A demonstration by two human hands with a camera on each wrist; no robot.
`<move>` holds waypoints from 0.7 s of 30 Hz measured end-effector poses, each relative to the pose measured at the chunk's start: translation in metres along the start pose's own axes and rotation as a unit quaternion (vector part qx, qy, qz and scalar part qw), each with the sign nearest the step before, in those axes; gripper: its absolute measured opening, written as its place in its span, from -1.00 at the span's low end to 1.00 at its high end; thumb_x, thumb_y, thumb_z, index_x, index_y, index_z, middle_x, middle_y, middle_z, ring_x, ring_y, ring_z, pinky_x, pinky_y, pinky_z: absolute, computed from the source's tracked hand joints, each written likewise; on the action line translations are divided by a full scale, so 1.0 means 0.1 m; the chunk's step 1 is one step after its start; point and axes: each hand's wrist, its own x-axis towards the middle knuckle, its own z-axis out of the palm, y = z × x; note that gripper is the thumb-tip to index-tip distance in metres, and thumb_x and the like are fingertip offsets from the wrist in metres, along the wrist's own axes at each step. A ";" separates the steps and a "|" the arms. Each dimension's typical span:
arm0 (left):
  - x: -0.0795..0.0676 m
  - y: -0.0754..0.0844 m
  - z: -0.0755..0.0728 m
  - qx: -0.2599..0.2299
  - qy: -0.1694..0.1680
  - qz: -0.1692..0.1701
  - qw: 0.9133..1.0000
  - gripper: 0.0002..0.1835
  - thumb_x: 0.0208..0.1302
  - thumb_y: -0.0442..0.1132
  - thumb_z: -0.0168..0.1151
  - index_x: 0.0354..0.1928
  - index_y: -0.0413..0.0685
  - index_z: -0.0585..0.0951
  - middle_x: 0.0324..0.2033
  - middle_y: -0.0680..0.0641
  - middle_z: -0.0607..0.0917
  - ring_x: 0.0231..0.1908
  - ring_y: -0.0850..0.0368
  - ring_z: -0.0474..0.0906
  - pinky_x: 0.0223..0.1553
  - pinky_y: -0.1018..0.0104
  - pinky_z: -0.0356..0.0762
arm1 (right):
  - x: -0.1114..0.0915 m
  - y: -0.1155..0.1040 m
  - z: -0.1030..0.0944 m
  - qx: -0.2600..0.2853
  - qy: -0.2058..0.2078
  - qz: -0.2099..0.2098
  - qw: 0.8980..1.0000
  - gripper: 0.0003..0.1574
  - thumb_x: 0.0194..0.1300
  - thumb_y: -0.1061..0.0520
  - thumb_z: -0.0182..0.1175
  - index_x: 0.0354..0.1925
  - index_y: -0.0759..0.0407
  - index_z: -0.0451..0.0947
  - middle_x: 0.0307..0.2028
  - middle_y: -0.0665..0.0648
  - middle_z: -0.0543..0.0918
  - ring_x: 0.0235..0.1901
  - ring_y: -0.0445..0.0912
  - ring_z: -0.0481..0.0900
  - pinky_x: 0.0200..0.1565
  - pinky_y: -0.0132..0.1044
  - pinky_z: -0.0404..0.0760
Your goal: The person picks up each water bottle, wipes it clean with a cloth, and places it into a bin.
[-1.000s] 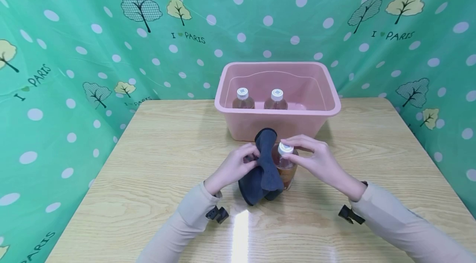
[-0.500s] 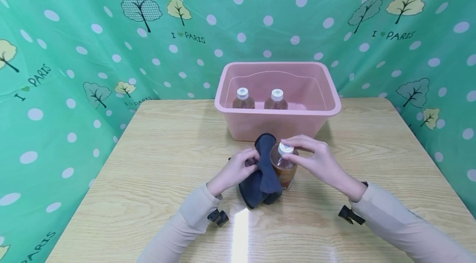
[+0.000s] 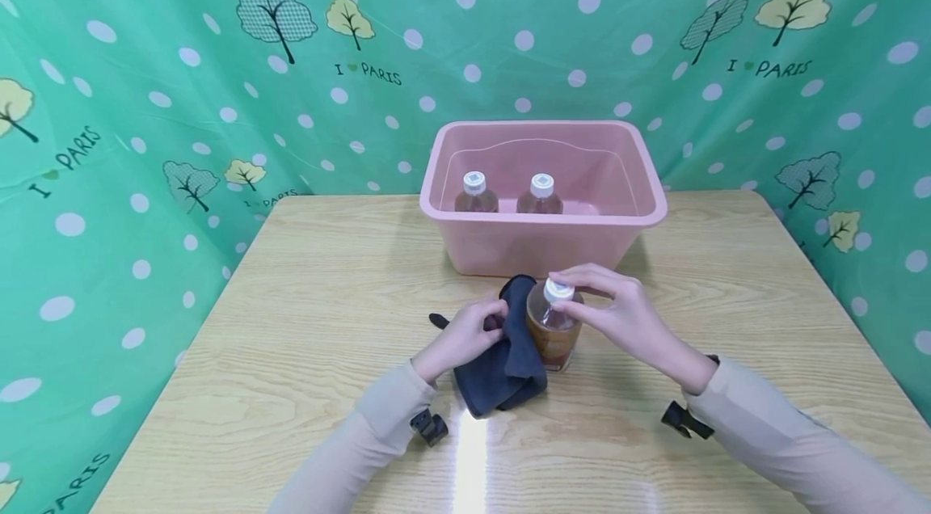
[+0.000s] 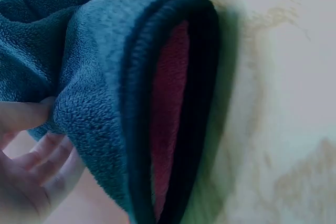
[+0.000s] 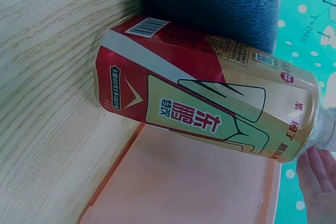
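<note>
My left hand pinches a dark blue-grey cloth with black edging. The cloth hangs bunched against the left side of a drink bottle. In the left wrist view, thumb and fingers grip a fold of the cloth, and a red inner side shows inside its edge. With its fingertips, my right hand holds the bottle's white cap from the right. The bottle stands upright on the table; its red and gold label faces the right wrist camera.
Just behind the bottle stands a pink tub. Inside it, two white-capped bottles, one on the left and one in the middle, stand upright. The wooden table extends to both sides, with a green dotted curtain behind.
The cloth has moved down and nearer to me along the bottle's left side, uncovering more of the bottle. My left hand has shifted slightly down with it. The right hand stays in place.
</note>
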 end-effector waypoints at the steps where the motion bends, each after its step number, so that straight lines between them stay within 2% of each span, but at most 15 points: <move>1: 0.00 -0.01 0.01 0.002 -0.006 -0.004 1.000 -0.82 -0.13 -0.57 0.09 -0.48 -0.18 0.44 -0.49 -0.04 0.47 -0.48 0.17 0.41 -0.43 0.44 0.42 | 0.00 0.00 0.00 0.000 0.000 -0.001 1.000 -0.51 -0.16 0.46 0.29 -0.14 0.30 0.56 -0.20 0.18 0.60 -0.16 -0.24 0.51 -0.15 -0.49 0.47; 7: 0.00 -0.06 0.04 0.006 -0.029 -0.026 0.999 -0.83 -0.13 -0.57 0.09 -0.49 -0.18 0.45 -0.49 -0.04 0.49 -0.50 0.21 0.43 -0.45 0.51 0.40 | 0.01 0.00 0.00 0.002 -0.001 -0.004 1.000 -0.51 -0.16 0.46 0.28 -0.13 0.30 0.55 -0.19 0.18 0.60 -0.14 -0.24 0.51 -0.13 -0.48 0.47; 15: -0.01 -0.08 0.03 -0.007 -0.029 -0.028 0.999 -0.83 -0.09 -0.56 0.09 -0.48 -0.17 0.46 -0.47 -0.04 0.50 -0.48 0.20 0.45 -0.43 0.49 0.42 | 0.01 0.00 0.00 -0.015 -0.001 -0.011 1.000 -0.52 -0.16 0.45 0.29 -0.15 0.31 0.56 -0.21 0.18 0.61 -0.15 -0.27 0.51 -0.14 -0.50 0.47; 21: -0.07 -0.08 -0.03 -0.032 -0.021 -0.035 0.999 -0.85 -0.05 -0.55 0.11 -0.46 -0.17 0.48 -0.44 -0.05 0.54 -0.46 0.19 0.49 -0.40 0.47 0.45 | 0.02 -0.02 -0.02 -0.043 -0.003 -0.027 0.999 -0.51 -0.20 0.43 0.33 -0.16 0.30 0.56 -0.22 0.15 0.61 -0.19 -0.24 0.52 -0.16 -0.53 0.45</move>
